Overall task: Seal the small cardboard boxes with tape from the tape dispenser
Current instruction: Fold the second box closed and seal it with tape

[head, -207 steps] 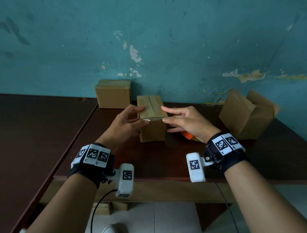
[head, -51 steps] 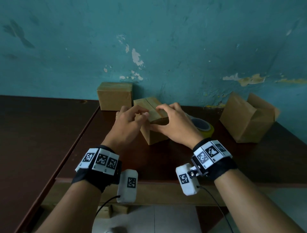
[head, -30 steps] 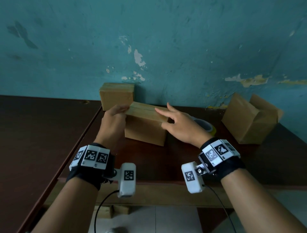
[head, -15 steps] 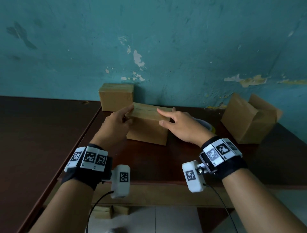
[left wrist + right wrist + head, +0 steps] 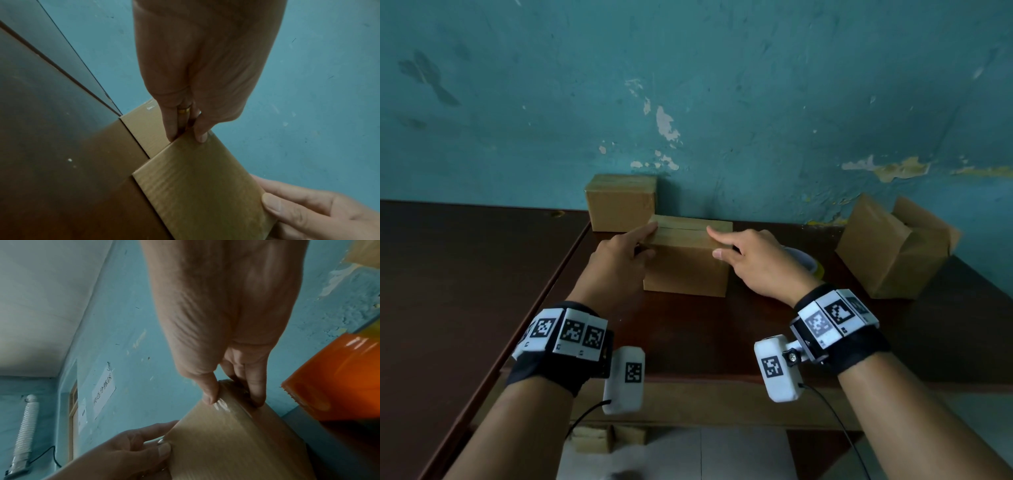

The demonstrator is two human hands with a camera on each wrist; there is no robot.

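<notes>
Dark brown wooden table (image 5: 688, 342) vs. a peeling teal wall: small brown cardboard box (image 5: 686, 270) sits mid-table, btwn your hands.

Your left hand (image 5: 616, 263) pinches the box's top-left edge, thumb on the front face; right hand (image 5: 753, 260) pinches the top-right corner, index laid flat on the lid. Prob. light, stiff-walled but crushable; glossy tape on the corner looks slick, so hold by edges/corners w/ gentle pressure. Orange tape dispenser (image 5: 337, 379) is just right of it.
</notes>
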